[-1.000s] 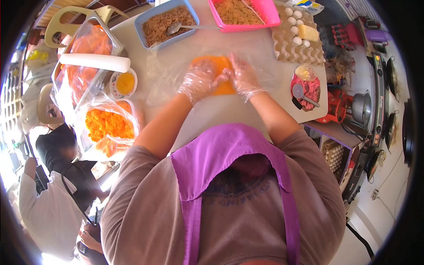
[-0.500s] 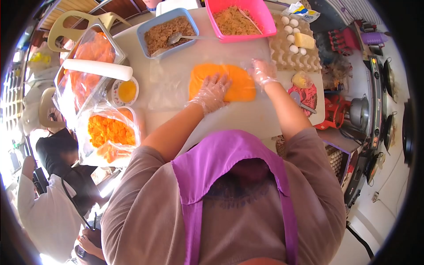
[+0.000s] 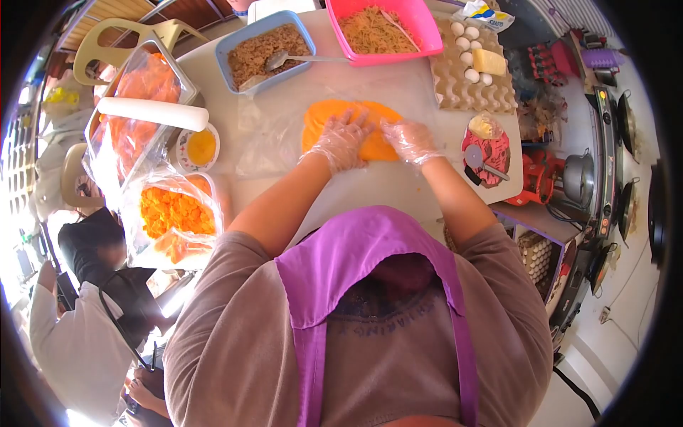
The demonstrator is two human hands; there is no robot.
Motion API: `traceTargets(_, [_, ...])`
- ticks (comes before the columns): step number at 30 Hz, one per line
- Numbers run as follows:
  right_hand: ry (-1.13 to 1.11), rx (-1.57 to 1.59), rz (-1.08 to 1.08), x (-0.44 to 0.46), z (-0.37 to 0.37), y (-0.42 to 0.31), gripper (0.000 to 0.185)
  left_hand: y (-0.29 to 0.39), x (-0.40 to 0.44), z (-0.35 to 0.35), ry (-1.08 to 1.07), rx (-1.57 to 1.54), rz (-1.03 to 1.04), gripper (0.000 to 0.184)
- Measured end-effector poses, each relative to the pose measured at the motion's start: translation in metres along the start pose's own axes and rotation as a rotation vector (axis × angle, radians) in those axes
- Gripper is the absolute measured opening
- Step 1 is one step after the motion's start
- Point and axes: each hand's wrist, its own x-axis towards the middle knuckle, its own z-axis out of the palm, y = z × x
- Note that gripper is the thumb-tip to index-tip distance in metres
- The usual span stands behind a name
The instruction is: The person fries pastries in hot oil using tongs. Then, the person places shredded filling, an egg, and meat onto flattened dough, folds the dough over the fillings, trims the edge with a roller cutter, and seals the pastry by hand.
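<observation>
A flattened sheet of orange dough (image 3: 378, 148) lies on clear plastic (image 3: 267, 135) on the table. My left hand (image 3: 343, 141), in a clear disposable glove, rests on the dough with its fingers stretched out and apart. My right hand (image 3: 411, 141), gloved the same way, is at the dough's right edge. Its fingers are bent and pressed together against that edge; whether some of the plastic is between them I cannot tell.
Behind stand a blue tub (image 3: 226, 67) of brown filling with a spoon, and a pink tub (image 3: 434, 44) of shredded filling. An egg tray (image 3: 455, 92) is at right. A rolling pin (image 3: 153, 112), a bowl (image 3: 182, 151) of yellow liquid and bagged orange mash (image 3: 174, 211) are at left.
My right hand has come left and down, from beside the dough's upper right corner onto its right edge. The dough's right side now looks narrower. My left hand stays on the dough.
</observation>
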Motion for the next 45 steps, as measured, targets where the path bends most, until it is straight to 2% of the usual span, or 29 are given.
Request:
traceTargets(3, [-0.137,0.443,0.199,0.004,0.012,0.022,0.029,0.001,0.0,-0.001,0.001,-0.003,-0.005,0.094])
traceTargets(6, [-0.018,0.613,0.132,0.006,0.008,0.04,0.029,-0.001,0.0,0.002,0.006,-0.006,-0.005,0.095])
traceTargets(9, [0.07,0.566,0.197,0.014,-0.011,0.047,0.028,-0.001,0.0,0.005,0.021,-0.004,-0.004,0.095])
traceTargets(12, [0.091,0.402,0.175,0.008,-0.032,0.033,0.028,-0.001,0.001,0.004,0.024,-0.001,-0.003,0.096])
traceTargets(15, [-0.074,0.126,0.295,0.012,-0.054,0.015,0.03,-0.002,0.001,0.002,0.02,-0.007,-0.007,0.096])
traceTargets(18, [-0.171,-0.219,0.218,0.028,-0.062,0.0,0.035,-0.002,0.002,0.003,0.023,-0.003,-0.004,0.097])
traceTargets(21, [-0.368,-0.226,0.25,0.051,-0.075,-0.036,0.041,-0.003,0.003,0.004,0.027,0.008,0.003,0.097])
traceTargets(24, [-0.196,-0.165,0.195,0.077,-0.044,-0.037,0.048,-0.004,0.003,0.001,0.023,0.015,0.006,0.096])
traceTargets(27, [0.016,0.014,0.257,0.114,0.021,-0.007,0.054,-0.002,0.0,-0.002,0.036,0.014,0.013,0.094])
traceTargets(30, [0.076,-0.073,0.287,0.121,0.029,-0.013,0.049,-0.005,0.003,0.001,0.047,0.022,0.029,0.093])
traceTargets(33, [-0.076,0.198,0.428,0.116,0.01,-0.017,0.045,-0.005,0.0,0.004,0.046,0.0,0.025,0.093])
traceTargets(36, [-0.064,0.114,0.382,0.114,0.0,-0.024,0.03,-0.003,0.0,0.0,0.019,-0.02,0.006,0.094])
traceTargets(39, [-0.083,0.244,0.296,0.099,-0.007,-0.022,0.025,-0.003,-0.001,-0.003,0.008,-0.011,0.007,0.095])
traceTargets(42, [0.015,0.292,0.146,0.083,0.004,-0.018,0.019,-0.004,-0.001,0.001,0.045,-0.019,0.009,0.094])
traceTargets(45, [-0.172,0.583,0.253,0.071,-0.003,-0.024,0.016,-0.005,0.001,0.006,0.055,-0.015,0.013,0.094])
